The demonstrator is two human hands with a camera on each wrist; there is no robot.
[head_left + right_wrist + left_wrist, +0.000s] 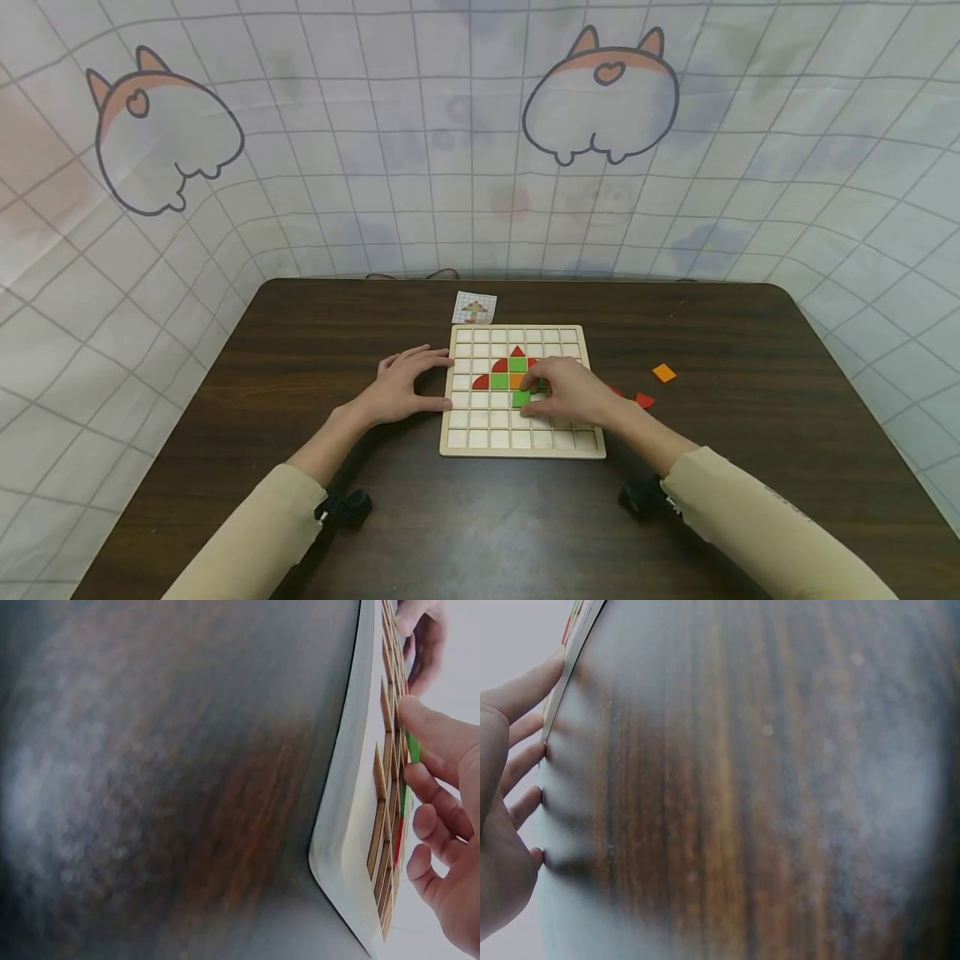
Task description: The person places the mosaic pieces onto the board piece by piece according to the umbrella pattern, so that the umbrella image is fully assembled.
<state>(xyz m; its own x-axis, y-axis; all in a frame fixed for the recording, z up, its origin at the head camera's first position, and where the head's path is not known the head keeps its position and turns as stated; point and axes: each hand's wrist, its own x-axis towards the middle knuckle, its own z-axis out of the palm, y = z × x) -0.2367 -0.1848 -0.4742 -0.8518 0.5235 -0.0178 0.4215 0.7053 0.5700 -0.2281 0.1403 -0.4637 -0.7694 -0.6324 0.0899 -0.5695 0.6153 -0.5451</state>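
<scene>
A pale wooden grid board (pixel 480 439) lies on the table. My left hand (pixel 397 387) rests at its left edge, fingers and thumb extended against the frame. Over the middle of the board, my right hand (pixel 573 390) pinches a green square tile (pixel 521 399) between thumb and fingers; in the right wrist view this tile (pixel 413 747) stands tilted above the grid. Above it sit an orange square tile (pixel 516 381), green squares (pixel 517 364), red quarter-round tiles (pixel 481 382) and a red triangle (pixel 517 352). My right fingers partly cover the tiles on that side.
A small pattern card (pixel 474 308) lies behind the board's back left corner. Right of the board are a loose orange square tile (pixel 664 372) and red pieces (pixel 644 401), partly behind my right forearm. A gridded cloth (pixel 480 192) hangs behind the dark table (pixel 337 321).
</scene>
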